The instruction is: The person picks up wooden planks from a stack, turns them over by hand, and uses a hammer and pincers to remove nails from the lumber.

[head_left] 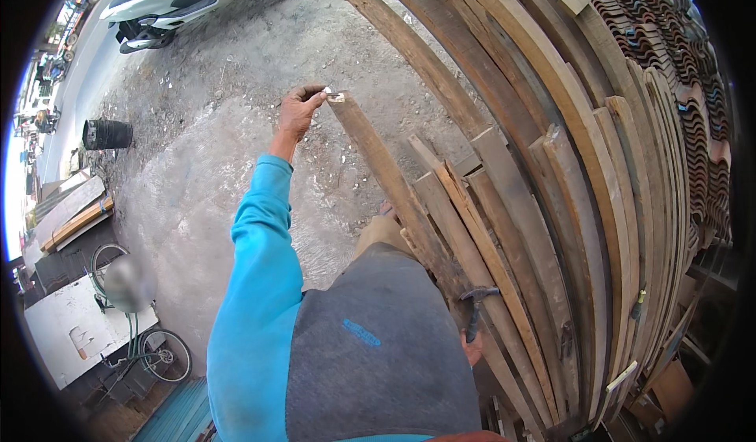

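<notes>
My left hand [297, 117] reaches out in a blue sleeve to the far end of a long wooden beam [370, 149]. Thumb and fingers are pinched together at that end, beside a small whitish bit [336, 97] too small to name. Down by my right hip, a hammer [478, 294] stands head up, its dark handle running down to my right hand [472, 350]. That hand is closed at the handle's lower end; my body hides most of it. The beam slants back toward me, along the left side of the stacked timber.
Long timber planks [512, 174] fill the right side, with stacked roof tiles [669, 72] beyond. A green-handled tool [638, 306] lies on the planks. To the left are a black bucket [107, 135], a bicycle [164, 355] and a white board [67, 336]. A motor scooter [181, 1] stands far ahead.
</notes>
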Available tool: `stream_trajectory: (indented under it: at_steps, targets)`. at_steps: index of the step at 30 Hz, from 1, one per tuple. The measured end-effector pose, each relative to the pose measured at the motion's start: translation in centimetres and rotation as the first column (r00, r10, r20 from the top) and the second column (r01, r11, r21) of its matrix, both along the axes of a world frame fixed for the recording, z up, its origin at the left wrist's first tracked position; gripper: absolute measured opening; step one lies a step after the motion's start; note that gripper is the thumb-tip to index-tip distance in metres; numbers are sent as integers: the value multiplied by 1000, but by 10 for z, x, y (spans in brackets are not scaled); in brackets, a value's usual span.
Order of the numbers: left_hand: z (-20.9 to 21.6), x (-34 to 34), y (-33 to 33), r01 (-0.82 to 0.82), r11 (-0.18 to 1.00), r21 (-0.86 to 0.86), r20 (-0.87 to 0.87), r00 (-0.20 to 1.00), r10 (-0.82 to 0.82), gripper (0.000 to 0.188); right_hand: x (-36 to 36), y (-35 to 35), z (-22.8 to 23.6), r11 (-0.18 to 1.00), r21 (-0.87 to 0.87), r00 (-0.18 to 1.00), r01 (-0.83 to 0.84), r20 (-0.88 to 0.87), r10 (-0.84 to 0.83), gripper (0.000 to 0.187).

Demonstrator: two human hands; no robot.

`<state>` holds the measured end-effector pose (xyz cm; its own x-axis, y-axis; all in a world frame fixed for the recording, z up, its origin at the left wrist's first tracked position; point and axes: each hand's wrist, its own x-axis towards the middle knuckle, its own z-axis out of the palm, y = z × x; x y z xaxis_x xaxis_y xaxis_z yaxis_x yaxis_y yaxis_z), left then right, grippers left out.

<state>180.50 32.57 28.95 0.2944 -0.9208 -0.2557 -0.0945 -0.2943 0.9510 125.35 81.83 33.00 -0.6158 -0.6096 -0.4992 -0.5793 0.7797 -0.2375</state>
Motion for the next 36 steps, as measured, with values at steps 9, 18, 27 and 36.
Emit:
stream_trajectory:
  at_steps: [9,18,27,36]
  targets:
    - [-15,-26,9,-151,987,-49,-309,942,129,52,-65,90,-95,910,407,992,-76,-60,110,54]
    - [-37,-17,9,103,994,-32,-767,635,-91,69,6,-34,34,954,299,993,32,98,-64,52]
    - [-46,-28,11,66,998,-22,-862,504,-52,60,0,-15,12,965,261,992,-37,128,3,45]
    - [-55,-54,11,-141,987,-74,-839,545,15,45,1,-13,8,971,238,997,-21,71,4,44]
